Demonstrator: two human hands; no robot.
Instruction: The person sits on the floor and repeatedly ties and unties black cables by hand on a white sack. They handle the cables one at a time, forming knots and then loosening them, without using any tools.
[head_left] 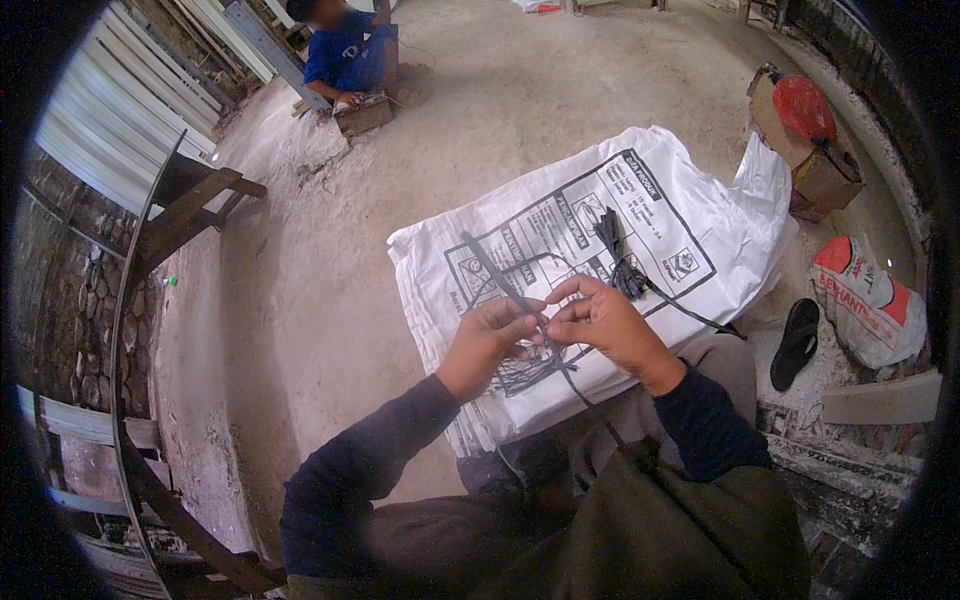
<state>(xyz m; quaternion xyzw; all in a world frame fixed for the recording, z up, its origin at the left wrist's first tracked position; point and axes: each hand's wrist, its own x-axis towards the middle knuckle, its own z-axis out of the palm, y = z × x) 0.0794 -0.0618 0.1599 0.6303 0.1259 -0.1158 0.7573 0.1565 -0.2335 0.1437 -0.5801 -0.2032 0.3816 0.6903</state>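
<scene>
Across my lap lies a white woven sack [424, 262] with black print. Above it, both of my hands meet on a long dark flat strip [492, 272], which slants from upper left down toward my lap. My left hand [488, 342] is closed in a pinch on it. My right hand [600, 325] pinches it just beside the left one, thumb and forefinger together. A tied bundle of black cord [624, 265] rests on the sack beyond my right hand. More thin dark strands [525, 374] lie under my left hand. What exactly the fingertips grip is partly hidden.
A black flip-flop [795, 345] and a red-and-white sack [872, 305] are at the right. Behind them stands a cardboard box [835, 185] with a red bag [803, 107]. A person in blue [350, 60] sits far left. Dark wooden framing [190, 215] stands at left.
</scene>
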